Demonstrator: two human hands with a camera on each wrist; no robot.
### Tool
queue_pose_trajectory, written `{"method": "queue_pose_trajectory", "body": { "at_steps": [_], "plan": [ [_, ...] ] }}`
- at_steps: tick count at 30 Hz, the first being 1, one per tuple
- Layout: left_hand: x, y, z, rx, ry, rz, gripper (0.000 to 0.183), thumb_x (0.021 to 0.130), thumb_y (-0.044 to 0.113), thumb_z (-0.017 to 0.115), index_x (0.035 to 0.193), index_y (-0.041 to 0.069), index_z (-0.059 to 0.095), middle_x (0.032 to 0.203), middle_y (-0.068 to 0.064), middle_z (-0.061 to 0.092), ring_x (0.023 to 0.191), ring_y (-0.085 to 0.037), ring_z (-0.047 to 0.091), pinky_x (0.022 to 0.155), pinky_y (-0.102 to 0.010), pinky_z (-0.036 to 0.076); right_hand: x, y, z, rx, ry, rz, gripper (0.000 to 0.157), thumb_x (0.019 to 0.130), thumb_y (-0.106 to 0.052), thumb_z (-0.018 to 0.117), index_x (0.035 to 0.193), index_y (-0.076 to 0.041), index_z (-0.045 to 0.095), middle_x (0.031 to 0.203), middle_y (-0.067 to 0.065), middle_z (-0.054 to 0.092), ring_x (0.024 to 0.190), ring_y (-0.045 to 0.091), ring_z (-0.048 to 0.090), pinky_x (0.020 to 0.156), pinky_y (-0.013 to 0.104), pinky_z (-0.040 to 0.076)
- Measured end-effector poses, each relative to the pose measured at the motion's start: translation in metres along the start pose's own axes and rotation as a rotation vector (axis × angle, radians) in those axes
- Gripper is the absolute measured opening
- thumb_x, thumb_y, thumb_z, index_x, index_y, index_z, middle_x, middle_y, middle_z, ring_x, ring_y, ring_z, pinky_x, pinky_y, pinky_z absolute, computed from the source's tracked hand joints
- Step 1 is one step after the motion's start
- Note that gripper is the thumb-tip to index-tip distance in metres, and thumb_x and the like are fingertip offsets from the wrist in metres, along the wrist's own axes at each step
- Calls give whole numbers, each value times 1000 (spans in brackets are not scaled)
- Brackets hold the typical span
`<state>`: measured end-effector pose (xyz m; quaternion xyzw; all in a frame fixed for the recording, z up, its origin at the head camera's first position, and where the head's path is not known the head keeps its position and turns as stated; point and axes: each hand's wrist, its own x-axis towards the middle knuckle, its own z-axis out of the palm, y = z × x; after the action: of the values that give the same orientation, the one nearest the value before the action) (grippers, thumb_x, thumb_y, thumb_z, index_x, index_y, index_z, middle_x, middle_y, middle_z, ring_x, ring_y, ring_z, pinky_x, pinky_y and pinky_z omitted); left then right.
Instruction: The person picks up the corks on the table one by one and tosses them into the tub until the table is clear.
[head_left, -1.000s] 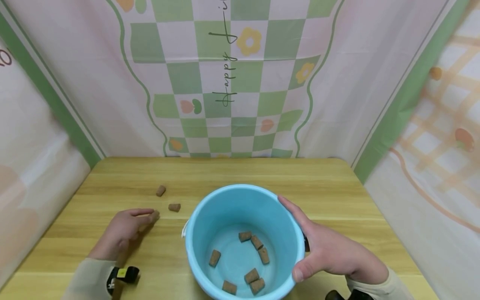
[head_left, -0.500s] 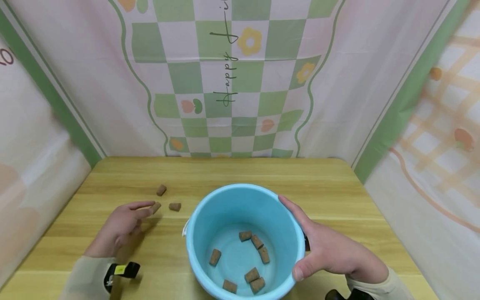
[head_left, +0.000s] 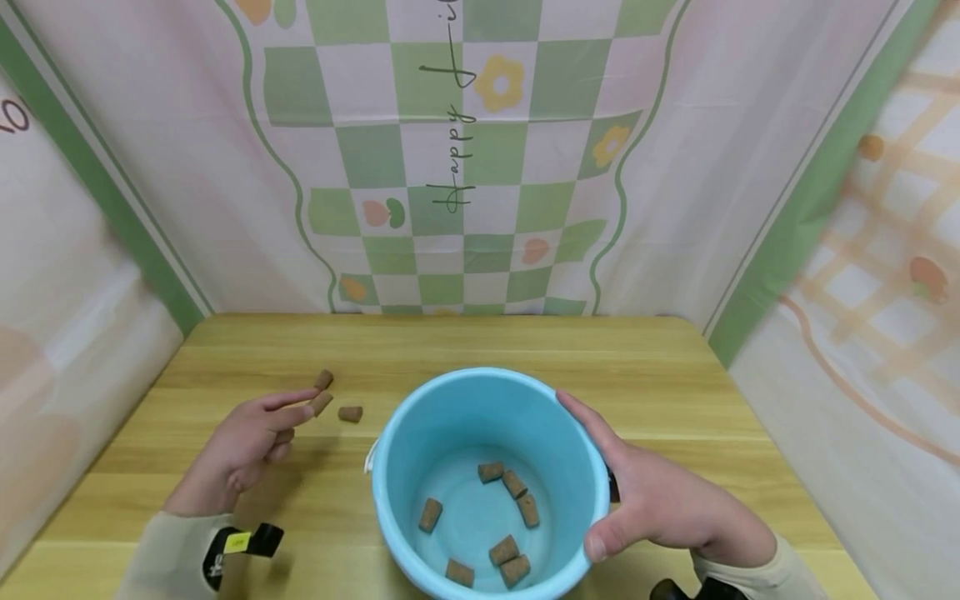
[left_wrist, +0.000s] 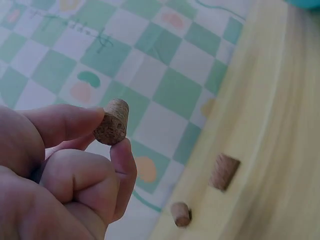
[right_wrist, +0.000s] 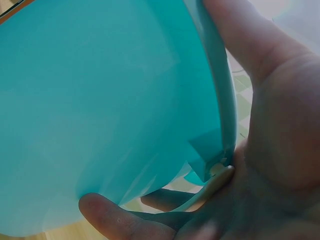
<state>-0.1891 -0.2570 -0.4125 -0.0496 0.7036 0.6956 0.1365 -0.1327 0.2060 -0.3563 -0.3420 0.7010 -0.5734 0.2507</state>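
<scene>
My left hand (head_left: 249, 435) pinches a brown cork (left_wrist: 113, 122) between the fingertips, above the table at left. The other fingers are curled in toward the palm. Two more corks lie close by on the wood, one (head_left: 324, 379) just behind the held cork and another (head_left: 350, 414) to its right. A light blue bucket (head_left: 480, 412) stands at the front middle, with several corks (head_left: 504, 550) scattered over its bottom. My right hand (head_left: 663, 504) grips the bucket's right side; in the right wrist view, its fingers (right_wrist: 120, 220) press the outer wall below the rim.
The wooden table (head_left: 637, 358) runs back to a checked green and white cloth (head_left: 487, 158). Cloth walls also rise on the left and right. A white handle end (head_left: 370, 457) juts from the bucket's left side.
My left hand has lifted the cork off the table and moved it slightly up and away from me. The bucket and my right hand have stayed in place.
</scene>
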Motion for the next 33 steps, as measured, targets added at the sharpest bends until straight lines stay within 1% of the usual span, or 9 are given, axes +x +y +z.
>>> {"method": "queue_pose_trajectory", "body": {
  "at_steps": [2,4,6,8,10,21,25,28,33],
  "plan": [
    [-2,5,3,-35,-26,16,59,89,25,66,138,2,43,83,3,47,44,-3,29,41,-18,29,0,0,0,9,-2,-4,120,72,-11,81,149,-29,-9,142,22,28,115,43,44,83,45,48],
    [-5,9,7,-71,-57,41,59,89,24,66,138,2,43,87,1,51,45,-3,30,41,-18,29,0,1,0,17,-5,-7,120,72,-11,81,149,-29,-9,142,23,28,115,44,44,83,45,48],
    [-7,14,12,-94,-91,77,57,90,22,65,138,1,43,109,-7,54,45,-2,30,42,-17,29,0,1,-1,15,-5,-9,120,72,-11,81,149,-29,-9,142,23,28,115,44,44,83,45,48],
    [-11,19,17,-105,-116,109,57,91,20,64,138,-2,41,131,-11,45,46,-2,30,43,-17,29,0,1,-1,10,-5,-11,120,72,-11,81,149,-29,-9,142,23,28,115,44,44,84,44,48],
    [-15,25,22,-102,-130,130,58,91,19,63,138,-4,39,135,-13,42,47,-2,30,44,-17,29,0,2,-1,-1,-4,-10,120,72,-11,81,149,-29,-9,142,22,28,115,43,44,83,44,48],
    [-29,51,39,-16,-134,174,50,91,19,64,133,-4,48,122,-13,53,45,-3,29,44,-18,28,-1,2,0,-14,5,-10,120,71,-12,82,149,-28,-8,141,22,29,114,42,46,83,43,48],
    [-32,59,47,0,-134,190,47,89,18,65,129,-3,52,103,-6,60,44,-4,28,43,-18,27,0,2,0,-15,6,-14,120,71,-12,82,149,-28,-8,142,22,29,115,42,45,83,43,48],
    [-34,65,55,5,-151,203,44,88,15,66,126,-3,55,102,-5,64,44,-4,28,43,-18,27,-1,2,0,-12,5,-15,120,71,-12,82,149,-28,-8,142,22,28,115,42,45,83,43,48],
    [-37,71,67,37,-182,214,43,88,15,67,125,-3,56,115,-15,62,45,-4,29,43,-17,27,-1,3,0,1,4,-14,120,72,-12,82,149,-28,-8,142,23,28,115,43,45,83,43,48]
  ]
}}
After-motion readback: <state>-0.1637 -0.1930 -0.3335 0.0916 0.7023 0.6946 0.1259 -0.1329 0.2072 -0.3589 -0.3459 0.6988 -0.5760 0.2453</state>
